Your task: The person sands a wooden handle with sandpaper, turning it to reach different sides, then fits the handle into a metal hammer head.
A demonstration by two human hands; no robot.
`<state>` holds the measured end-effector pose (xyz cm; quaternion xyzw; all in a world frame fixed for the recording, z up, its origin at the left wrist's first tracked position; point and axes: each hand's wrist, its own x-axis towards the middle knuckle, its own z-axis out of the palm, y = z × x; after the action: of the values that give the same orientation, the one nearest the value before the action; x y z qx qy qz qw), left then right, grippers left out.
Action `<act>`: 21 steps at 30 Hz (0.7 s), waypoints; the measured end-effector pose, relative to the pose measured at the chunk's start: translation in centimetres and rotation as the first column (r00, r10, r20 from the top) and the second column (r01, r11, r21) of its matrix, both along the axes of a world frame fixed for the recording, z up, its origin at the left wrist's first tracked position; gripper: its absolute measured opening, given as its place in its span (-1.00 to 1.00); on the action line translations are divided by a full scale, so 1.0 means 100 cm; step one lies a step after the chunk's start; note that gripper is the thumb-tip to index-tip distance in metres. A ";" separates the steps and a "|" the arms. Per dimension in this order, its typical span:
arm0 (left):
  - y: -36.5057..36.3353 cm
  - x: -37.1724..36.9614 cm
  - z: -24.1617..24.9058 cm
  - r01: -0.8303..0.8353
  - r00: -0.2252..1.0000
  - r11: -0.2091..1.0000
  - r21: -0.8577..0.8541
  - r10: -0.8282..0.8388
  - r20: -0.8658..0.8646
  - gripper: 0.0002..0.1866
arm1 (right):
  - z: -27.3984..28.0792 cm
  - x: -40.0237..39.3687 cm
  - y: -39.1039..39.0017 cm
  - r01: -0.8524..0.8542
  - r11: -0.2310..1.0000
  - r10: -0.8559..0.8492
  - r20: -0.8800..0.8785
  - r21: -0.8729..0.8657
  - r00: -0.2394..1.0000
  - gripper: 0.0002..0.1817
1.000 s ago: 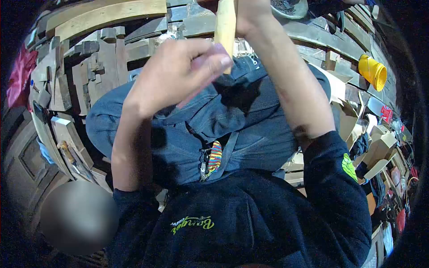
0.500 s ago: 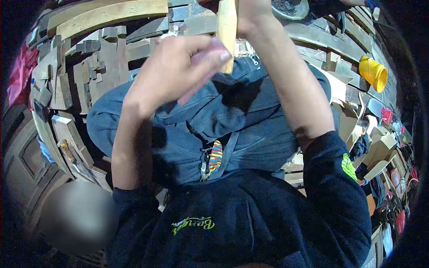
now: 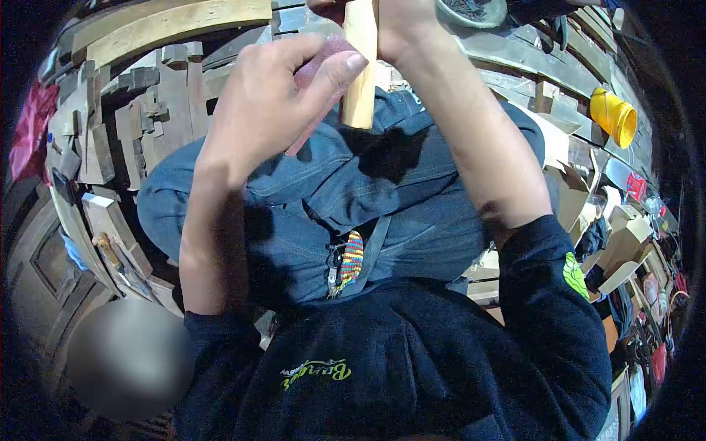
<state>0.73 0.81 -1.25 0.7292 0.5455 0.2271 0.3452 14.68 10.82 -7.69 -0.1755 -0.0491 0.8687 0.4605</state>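
Near the top of the head view, my left hand [image 3: 261,110] pinches a folded reddish-brown sheet of sandpaper [image 3: 321,70] between thumb and fingers. Its thumb tip lies right at the left edge of a pale, smooth-sided wooden piece [image 3: 359,95]. My right hand [image 3: 404,26] grips that piece higher up, and its fingers are partly cut off by the frame's upper edge. The lower end of the wood points down toward my crossed legs [image 3: 316,184] in dark jeans.
Wooden boards and offcuts [image 3: 162,110] cover the floor at left, with a long curved plank [image 3: 180,29] behind. A yellow bucket [image 3: 614,117] lies tipped at right, above cardboard boxes [image 3: 625,242] and clutter. A round container [image 3: 474,11] holds dark bits at the top.
My left hand with the sandpaper has moved up and slightly left along the wood. The wooden piece has shifted a little left and down, with my right hand still around it.
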 end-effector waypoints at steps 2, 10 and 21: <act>-0.001 -0.004 0.002 0.066 0.998 0.995 -0.081 -0.065 0.018 -0.61 | 0.001 0.002 0.002 0.008 1.000 -0.008 0.018 0.016 1.000 -0.54; -0.001 0.004 0.025 -0.063 0.998 0.930 -0.362 0.057 -0.027 -0.64 | -0.008 0.002 0.003 0.002 0.999 0.000 -0.051 0.049 0.999 -0.54; -0.001 -0.003 0.003 -0.020 0.999 0.987 -0.157 0.023 0.022 -0.61 | 0.001 0.001 0.002 0.010 0.999 -0.008 0.064 -0.033 0.998 -0.56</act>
<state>0.44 0.76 -0.98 0.6911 0.5654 0.1958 0.4055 14.82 11.01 -7.63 -0.2111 -0.0485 0.8613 0.4597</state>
